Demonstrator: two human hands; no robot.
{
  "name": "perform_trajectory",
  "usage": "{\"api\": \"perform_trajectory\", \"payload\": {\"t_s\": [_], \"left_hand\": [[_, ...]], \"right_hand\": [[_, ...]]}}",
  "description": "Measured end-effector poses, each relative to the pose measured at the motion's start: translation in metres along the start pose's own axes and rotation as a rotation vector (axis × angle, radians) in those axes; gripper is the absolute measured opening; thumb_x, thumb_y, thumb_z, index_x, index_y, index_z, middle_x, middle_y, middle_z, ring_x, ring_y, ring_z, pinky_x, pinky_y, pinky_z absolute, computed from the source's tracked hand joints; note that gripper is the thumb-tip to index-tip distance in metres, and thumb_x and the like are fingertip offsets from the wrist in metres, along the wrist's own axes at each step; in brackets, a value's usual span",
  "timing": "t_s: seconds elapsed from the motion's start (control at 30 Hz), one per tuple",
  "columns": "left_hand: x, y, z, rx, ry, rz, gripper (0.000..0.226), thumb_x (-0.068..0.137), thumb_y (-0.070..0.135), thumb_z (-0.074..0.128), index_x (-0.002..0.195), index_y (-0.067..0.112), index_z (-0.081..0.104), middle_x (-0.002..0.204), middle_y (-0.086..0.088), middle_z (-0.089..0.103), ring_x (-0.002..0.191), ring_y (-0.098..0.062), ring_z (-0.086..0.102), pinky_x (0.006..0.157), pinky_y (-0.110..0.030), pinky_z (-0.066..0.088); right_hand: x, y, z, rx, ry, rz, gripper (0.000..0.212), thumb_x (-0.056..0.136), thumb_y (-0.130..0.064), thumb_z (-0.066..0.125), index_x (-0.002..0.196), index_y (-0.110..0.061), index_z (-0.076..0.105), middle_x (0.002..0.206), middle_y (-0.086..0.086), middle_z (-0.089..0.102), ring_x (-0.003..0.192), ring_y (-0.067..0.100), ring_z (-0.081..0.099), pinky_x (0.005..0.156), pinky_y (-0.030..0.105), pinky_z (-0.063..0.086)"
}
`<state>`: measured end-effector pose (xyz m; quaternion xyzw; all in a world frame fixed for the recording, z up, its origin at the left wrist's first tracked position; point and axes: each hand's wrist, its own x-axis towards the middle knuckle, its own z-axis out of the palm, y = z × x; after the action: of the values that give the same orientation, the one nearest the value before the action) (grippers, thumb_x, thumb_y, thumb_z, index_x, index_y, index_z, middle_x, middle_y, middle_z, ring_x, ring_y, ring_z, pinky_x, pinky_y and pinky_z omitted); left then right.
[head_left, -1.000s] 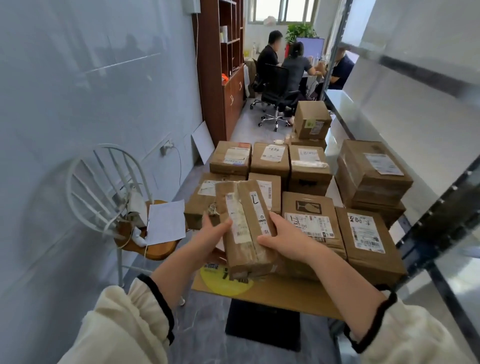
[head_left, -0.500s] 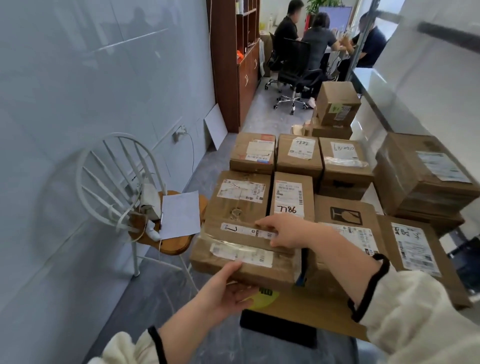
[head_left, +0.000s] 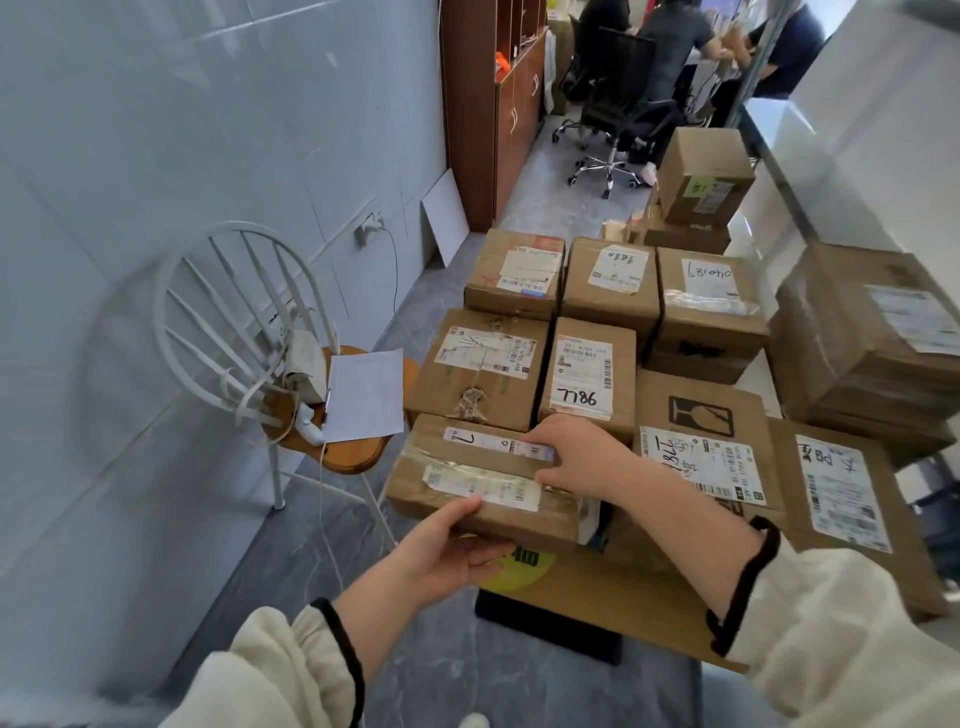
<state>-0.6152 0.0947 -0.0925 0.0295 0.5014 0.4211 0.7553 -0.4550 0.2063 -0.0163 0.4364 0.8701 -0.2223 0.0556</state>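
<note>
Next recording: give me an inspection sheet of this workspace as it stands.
Surface: cardboard sheet on a dark base, bearing boxes.
Job's things: parcel, long, two labels on top, at the near left; whether it rests or is lifted cannot be told.
Clutter: labelled boxes in rows behind and right of the parcel.
Grippers: left hand grips the parcel's near edge; right hand grips its right end.
Cables: cable hanging from a wall socket.
Surroundings: chair with paper on its seat, left of the boxes; seated people at the far end.
</note>
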Motion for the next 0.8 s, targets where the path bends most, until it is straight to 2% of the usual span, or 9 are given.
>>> {"api": "perform_trajectory", "payload": {"t_s": [0.17, 0.27, 0.4, 0.63, 0.8], "left_hand": [[0.006, -0.001, -0.001, 0.017, -0.016, 0.010, 0.033, 0.088, 0.025, 0.058, 0.119, 0.017, 0.049, 0.121, -0.019, 0.063, 0.095, -0.036, 0.068, 0.089, -0.047, 0.047], [0.010, -0.002, 0.000, 0.032, -0.016, 0.014, 0.036, 0.087, 0.025, 0.059, 0.120, 0.017, 0.048, 0.120, -0.019, 0.064, 0.100, -0.037, 0.066, 0.098, -0.051, 0.043], [0.012, -0.004, 0.005, 0.033, -0.014, 0.018, 0.031, 0.090, 0.025, 0.058, 0.119, 0.017, 0.048, 0.120, -0.018, 0.064, 0.097, -0.036, 0.068, 0.104, -0.052, 0.038], [0.014, -0.011, 0.011, 0.026, -0.027, 0.025, 0.032, 0.089, 0.025, 0.058, 0.119, 0.018, 0.049, 0.118, -0.017, 0.066, 0.099, -0.035, 0.067, 0.096, -0.051, 0.044], [0.014, -0.015, 0.013, -0.015, -0.015, 0.028, 0.041, 0.084, 0.023, 0.062, 0.121, 0.016, 0.047, 0.119, -0.019, 0.065, 0.099, -0.038, 0.067, 0.088, -0.051, 0.048]], "right_hand": [[-0.006, 0.007, 0.001, -0.025, 0.001, -0.012, 0.057, 0.086, -0.026, 0.065, 0.139, -0.020, 0.045, 0.141, -0.001, 0.043, 0.129, 0.017, 0.041, 0.107, 0.029, 0.033], [-0.009, 0.012, 0.001, -0.023, -0.004, -0.026, 0.056, 0.086, -0.024, 0.065, 0.138, -0.019, 0.046, 0.142, -0.001, 0.042, 0.129, 0.016, 0.040, 0.106, 0.026, 0.032], [-0.010, 0.018, 0.000, -0.017, 0.008, -0.026, 0.055, 0.085, -0.025, 0.066, 0.137, -0.020, 0.047, 0.141, -0.002, 0.043, 0.128, 0.016, 0.041, 0.106, 0.027, 0.033], [-0.014, 0.026, 0.002, -0.024, 0.026, -0.033, 0.055, 0.086, -0.025, 0.064, 0.138, -0.019, 0.046, 0.141, -0.002, 0.043, 0.128, 0.016, 0.041, 0.107, 0.028, 0.033], [-0.017, 0.027, 0.004, -0.030, 0.051, -0.041, 0.051, 0.088, -0.026, 0.061, 0.137, -0.018, 0.047, 0.140, -0.001, 0.046, 0.127, 0.016, 0.042, 0.106, 0.027, 0.033]]}}
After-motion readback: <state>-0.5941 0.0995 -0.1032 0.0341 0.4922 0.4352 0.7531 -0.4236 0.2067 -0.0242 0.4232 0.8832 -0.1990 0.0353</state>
